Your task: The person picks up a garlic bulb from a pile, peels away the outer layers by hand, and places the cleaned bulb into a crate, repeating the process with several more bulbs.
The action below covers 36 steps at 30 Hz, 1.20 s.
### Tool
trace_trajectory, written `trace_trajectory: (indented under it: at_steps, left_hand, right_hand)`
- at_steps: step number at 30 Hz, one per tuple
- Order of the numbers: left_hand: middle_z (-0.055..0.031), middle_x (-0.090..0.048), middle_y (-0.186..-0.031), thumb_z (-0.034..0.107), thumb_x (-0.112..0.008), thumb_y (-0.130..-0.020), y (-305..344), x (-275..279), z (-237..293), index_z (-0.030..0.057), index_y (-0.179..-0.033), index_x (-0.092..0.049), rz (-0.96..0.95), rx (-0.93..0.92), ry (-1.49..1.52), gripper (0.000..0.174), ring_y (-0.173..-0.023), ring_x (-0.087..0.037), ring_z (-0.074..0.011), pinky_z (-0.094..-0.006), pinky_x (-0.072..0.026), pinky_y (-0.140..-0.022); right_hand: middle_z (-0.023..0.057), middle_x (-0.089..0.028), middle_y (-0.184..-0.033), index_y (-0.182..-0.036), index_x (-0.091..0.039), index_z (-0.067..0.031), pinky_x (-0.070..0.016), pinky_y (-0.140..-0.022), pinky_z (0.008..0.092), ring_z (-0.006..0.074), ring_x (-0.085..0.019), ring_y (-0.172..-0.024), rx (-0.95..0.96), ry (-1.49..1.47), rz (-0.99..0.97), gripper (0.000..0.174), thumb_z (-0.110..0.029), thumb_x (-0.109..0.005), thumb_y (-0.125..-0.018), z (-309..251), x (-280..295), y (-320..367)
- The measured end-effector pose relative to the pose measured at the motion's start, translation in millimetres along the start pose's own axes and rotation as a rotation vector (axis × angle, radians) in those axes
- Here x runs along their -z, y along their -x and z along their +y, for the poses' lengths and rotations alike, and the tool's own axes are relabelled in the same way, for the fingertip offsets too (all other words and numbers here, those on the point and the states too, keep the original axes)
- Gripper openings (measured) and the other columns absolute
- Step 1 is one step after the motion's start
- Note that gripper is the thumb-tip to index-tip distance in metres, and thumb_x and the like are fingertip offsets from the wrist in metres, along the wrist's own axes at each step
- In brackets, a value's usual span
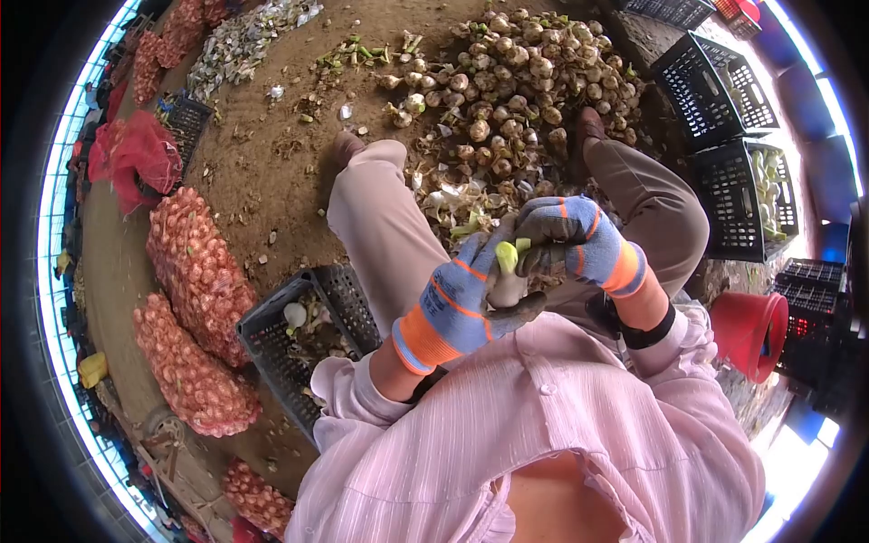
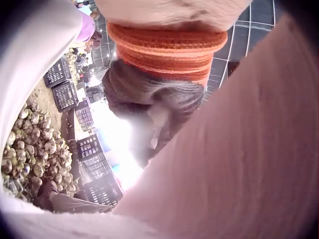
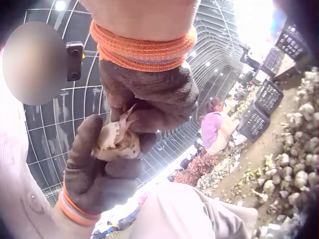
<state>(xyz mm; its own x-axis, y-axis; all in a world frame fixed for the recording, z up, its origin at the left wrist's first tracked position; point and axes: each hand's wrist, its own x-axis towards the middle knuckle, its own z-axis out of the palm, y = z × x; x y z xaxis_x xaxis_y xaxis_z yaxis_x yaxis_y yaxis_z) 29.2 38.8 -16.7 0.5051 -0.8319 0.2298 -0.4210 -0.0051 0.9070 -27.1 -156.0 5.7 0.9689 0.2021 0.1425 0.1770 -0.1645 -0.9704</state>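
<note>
Both hands wear blue and orange gloves with dark grey palms, and meet over the lap in the head view. My left hand [image 1: 457, 294] holds a garlic bulb [image 1: 509, 286] with a pale green stalk stub pointing up. From the other side, my right hand [image 1: 579, 237] has its curled fingers at the stalk end. In the right wrist view, the left hand [image 3: 97, 172] cradles the whitish bulb [image 3: 118, 142] from below, while the right hand [image 3: 149, 97] pinches papery skin [image 3: 128, 117] at its top. The left wrist view shows the left glove [image 2: 154, 92], with the bulb blurred.
A large heap of garlic bulbs [image 1: 534, 72] lies on the ground ahead, with loose peelings [image 1: 457, 204] nearer. A black crate [image 1: 272, 348] stands by the left leg, beside filled net sacks [image 1: 199, 271]. More crates [image 1: 715, 90] and a red bucket [image 1: 747, 335] are at right.
</note>
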Motion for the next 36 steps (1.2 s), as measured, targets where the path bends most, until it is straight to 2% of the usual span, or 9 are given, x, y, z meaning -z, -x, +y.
trace_trajectory:
  at_steps: [5, 10, 17, 22, 24, 27, 31, 34, 36]
  left_hand:
    - [-0.0111, -0.051, -0.117, 0.006, -0.073, -0.074, 1.7, -5.9, -11.8, 0.0003, -0.129, -0.038, 0.191, 0.249, 0.657, 0.065, -0.101, -0.053, -0.0141, -0.0277, -0.0475, -0.084]
    - [-0.012, -0.054, -0.114, 0.013, -0.059, -0.085, -4.4, 4.4, -4.3, 0.0016, -0.129, -0.039, 0.165, 0.459, 1.284, 0.049, -0.097, -0.058, -0.0193, -0.0319, -0.0544, -0.074]
    - [-0.006, -0.059, -0.095, 0.036, -0.051, -0.09, -15.9, -1.9, -10.2, 0.0043, -0.116, -0.049, 0.239, 0.587, 1.187, 0.042, -0.074, -0.06, -0.014, -0.0249, -0.0507, -0.054]
    - [-0.0066, -0.059, -0.082, 0.043, -0.047, -0.091, -16.7, 10.2, -20.5, 0.005, -0.105, -0.056, 0.336, 0.382, 1.313, 0.041, -0.051, -0.05, -0.0113, -0.0202, -0.0347, -0.037]
    - [-0.0078, -0.059, -0.084, 0.042, -0.047, -0.091, -17.0, 7.1, -15.1, 0.0039, -0.106, -0.056, 0.385, 0.377, 1.315, 0.042, -0.052, -0.05, -0.0112, -0.0197, -0.0356, -0.039]
    - [-0.0093, -0.059, -0.088, 0.043, -0.05, -0.089, -16.9, -0.5, -6.5, 0.0013, -0.108, -0.053, 0.358, 0.411, 1.246, 0.046, -0.059, -0.052, -0.012, -0.0224, -0.0419, -0.047]
    - [-0.0068, -0.055, -0.094, 0.044, -0.048, -0.09, -25.0, -13.8, -4.6, 0.0008, -0.114, -0.05, 0.445, 0.229, 0.694, 0.049, -0.075, -0.053, -0.0108, -0.0238, -0.0454, -0.058]
    - [-0.0077, -0.055, -0.094, 0.039, -0.049, -0.091, -21.5, 8.1, -1.3, 0.0026, -0.118, -0.049, 0.263, 0.49, 0.597, 0.045, -0.076, -0.053, -0.0116, -0.023, -0.0458, -0.058]
    - [-0.0133, -0.057, -0.1, 0.027, -0.045, -0.094, -14.8, 13.2, 0.9, 0.0026, -0.119, -0.05, 0.226, 0.522, 0.451, 0.035, -0.078, -0.056, -0.0165, -0.0245, -0.0489, -0.062]
  right_hand:
    - [0.002, -0.062, -0.079, -0.092, -0.062, -0.0013, -0.0466, -0.062, 0.0233, 0.0109, -0.057, -0.066, -0.337, -0.655, 0.382, 0.013, -0.009, -0.064, -0.082, 7.2, -24.8, 12.6]
    - [0.0054, -0.064, -0.085, -0.092, -0.061, 0.0007, -0.0481, -0.063, 0.0254, 0.0129, -0.06, -0.073, -0.21, -1.073, 0.499, 0.012, -0.006, -0.061, -0.082, 9.7, -35.0, 11.6]
    - [0.002, -0.059, -0.081, -0.089, -0.059, -0.0001, -0.0457, -0.068, 0.0232, 0.009, -0.054, -0.075, -0.115, -0.576, 0.341, 0.009, -0.003, -0.061, -0.081, 9.3, -37.0, 20.2]
    - [0.0044, -0.063, -0.09, -0.1, -0.06, 0.0011, -0.0492, -0.075, 0.026, 0.0137, -0.061, -0.082, -0.52, -0.435, 0.446, 0.021, -0.007, -0.063, -0.081, 45.5, -18.2, 49.6]
    - [0.0044, -0.063, -0.094, -0.107, -0.058, 0.0006, -0.0496, -0.075, 0.0261, 0.0139, -0.06, -0.084, -0.406, 0.083, 0.501, 0.028, -0.008, -0.063, -0.081, 65.4, -20.7, 58.9]
    - [0.0044, -0.063, -0.096, -0.111, -0.055, 0.0009, -0.0491, -0.075, 0.0252, 0.0131, -0.06, -0.085, -0.508, -0.78, 0.461, 0.032, -0.007, -0.065, -0.08, -0.3, -23.8, 27.7]
    - [0.0028, -0.062, -0.088, -0.101, -0.056, 0.0, -0.0471, -0.063, 0.0247, 0.0095, -0.058, -0.077, -0.239, -0.707, 0.448, 0.028, -0.005, -0.07, -0.077, -14.9, -46.8, 3.4]
    - [0.0041, -0.062, -0.078, -0.087, -0.058, -0.0007, -0.0467, -0.056, 0.0259, 0.0111, -0.058, -0.066, 0.054, 0.208, 0.466, 0.015, -0.005, -0.069, -0.078, -1.8, -47.0, 7.0]
    - [0.005, -0.062, -0.077, -0.086, -0.058, -0.0013, -0.0469, -0.055, 0.0256, 0.0122, -0.059, -0.064, -0.226, -0.361, 0.535, 0.013, -0.008, -0.067, -0.08, 3.0, -45.4, 10.0]
